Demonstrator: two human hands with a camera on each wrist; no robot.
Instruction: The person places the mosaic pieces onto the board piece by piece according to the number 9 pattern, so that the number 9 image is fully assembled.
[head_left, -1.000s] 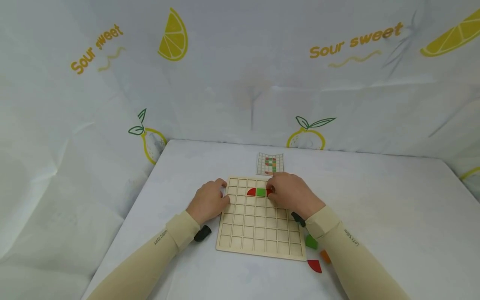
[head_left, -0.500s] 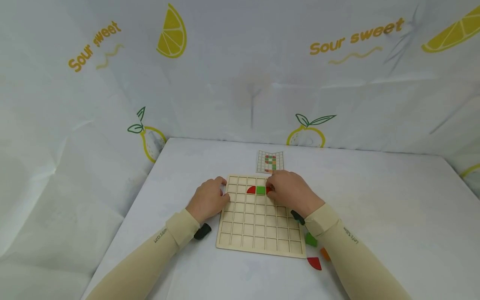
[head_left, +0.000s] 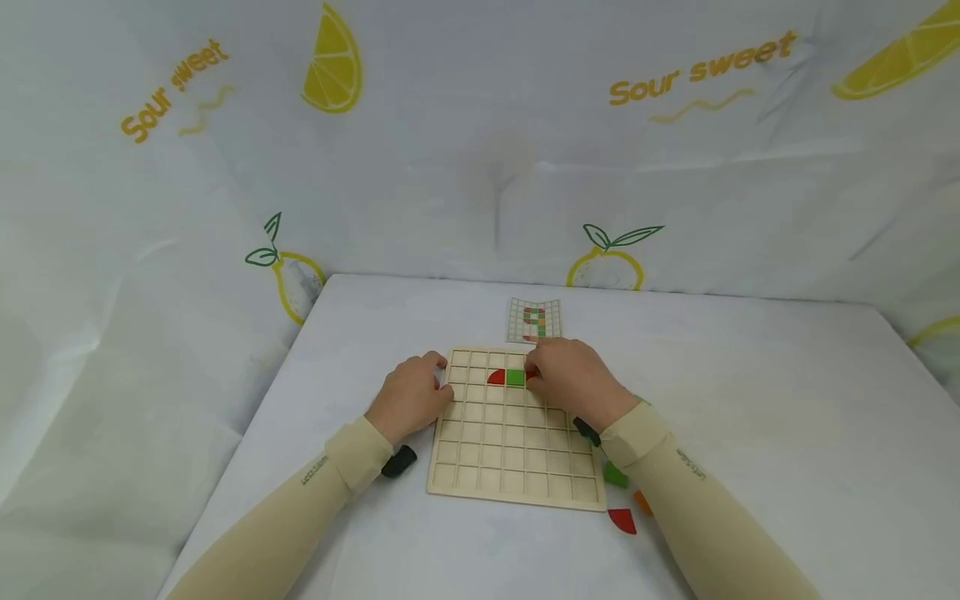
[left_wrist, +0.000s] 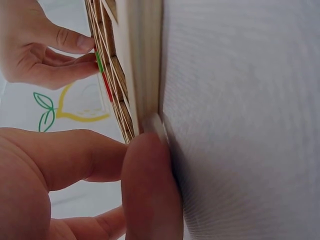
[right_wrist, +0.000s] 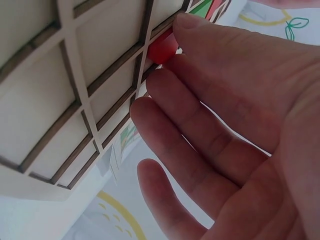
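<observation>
A wooden grid board (head_left: 510, 454) lies on the white table in the head view. My left hand (head_left: 408, 398) holds its left edge near the far corner; in the left wrist view the fingertips meet the board's side. Near the far right, my right hand (head_left: 573, 379) pinches a red quarter-circle piece (right_wrist: 163, 49) between thumb and index finger, at a grid cell. That piece is mostly covered by the hand in the head view. Left of it in the same row sit a green square piece (head_left: 515, 377) and another red quarter-circle piece (head_left: 497, 377).
Behind the board lies a pattern card (head_left: 534, 319) with a coloured figure on a grid. Loose green (head_left: 616, 475), orange (head_left: 642, 502) and red (head_left: 622, 520) pieces lie by the near right corner, partly under the right sleeve. A patterned white cloth hangs behind the table.
The head view has shifted slightly, so the scene sits a little higher and further left. Both hands stay at the same places on the board.
</observation>
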